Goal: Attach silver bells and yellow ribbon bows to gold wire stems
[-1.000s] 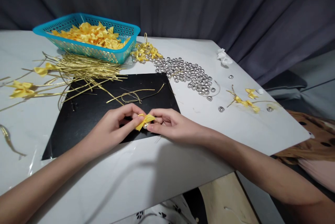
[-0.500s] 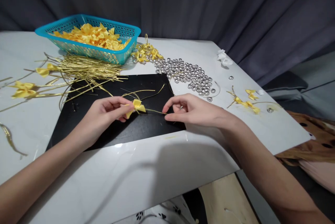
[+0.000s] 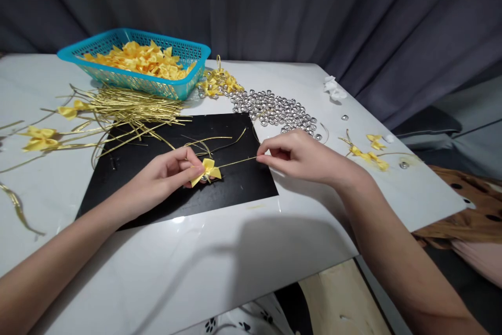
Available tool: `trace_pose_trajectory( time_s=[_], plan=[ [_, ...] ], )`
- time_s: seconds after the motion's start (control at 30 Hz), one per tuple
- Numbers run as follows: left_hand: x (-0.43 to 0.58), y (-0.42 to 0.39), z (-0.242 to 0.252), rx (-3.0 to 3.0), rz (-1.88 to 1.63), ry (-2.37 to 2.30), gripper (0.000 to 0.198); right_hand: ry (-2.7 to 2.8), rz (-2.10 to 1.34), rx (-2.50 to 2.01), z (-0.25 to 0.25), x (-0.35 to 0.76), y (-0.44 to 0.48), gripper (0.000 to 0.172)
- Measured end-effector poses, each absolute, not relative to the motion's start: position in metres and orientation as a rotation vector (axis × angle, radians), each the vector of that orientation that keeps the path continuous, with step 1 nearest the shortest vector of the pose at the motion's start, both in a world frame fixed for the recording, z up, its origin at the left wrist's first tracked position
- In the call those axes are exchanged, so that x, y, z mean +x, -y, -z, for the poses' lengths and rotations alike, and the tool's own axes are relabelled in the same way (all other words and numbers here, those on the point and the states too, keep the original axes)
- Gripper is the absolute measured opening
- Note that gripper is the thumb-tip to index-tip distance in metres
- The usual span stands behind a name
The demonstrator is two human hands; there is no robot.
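From where I stand, the left hand (image 3: 174, 170) is pinching a small yellow satin-ribbon bow (image 3: 212, 170) between thumb and fingers, just above a flat black board (image 3: 235, 188). A silvery bit peeks out beneath the bow. Thumb and forefinger of the right hand (image 3: 298, 154) are pressed together on a thin gold cord (image 3: 237, 162), which runs straight from the bow toward three o'clock.

Taking the held bow as the clock's centre, a turquoise perforated plastic basket (image 3: 192, 84) full of yellow bows sits at eleven o'clock on the glossy white table (image 3: 196, 256). A heap of shiny gold strands (image 3: 135, 106) lies at ten, partly over the board. Small silver beads (image 3: 274, 110) spread out at two, and a pile of yellow bows mixed with beads (image 3: 219, 84) rests at twelve. More yellow bows with gold cord (image 3: 371, 157) lie well apart at three, and crumpled white tissue (image 3: 334, 88) at two, beyond the beads.
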State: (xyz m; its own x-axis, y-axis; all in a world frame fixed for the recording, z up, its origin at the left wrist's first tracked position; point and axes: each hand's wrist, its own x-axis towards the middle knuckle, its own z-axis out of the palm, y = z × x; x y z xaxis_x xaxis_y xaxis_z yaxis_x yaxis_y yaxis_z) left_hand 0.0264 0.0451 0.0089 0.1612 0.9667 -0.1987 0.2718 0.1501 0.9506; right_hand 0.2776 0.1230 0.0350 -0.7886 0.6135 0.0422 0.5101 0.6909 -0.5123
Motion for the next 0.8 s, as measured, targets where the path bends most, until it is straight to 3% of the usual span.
trace_pose_trajectory(
  time_s=[0.8],
  plan=[
    [0.0280, -0.0436, -0.0029, 1.294, -0.831, -1.221, 0.020, 2.616, -0.189, -0.863, -0.0327, 0.2775, -0.1214, 0.017]
  ],
)
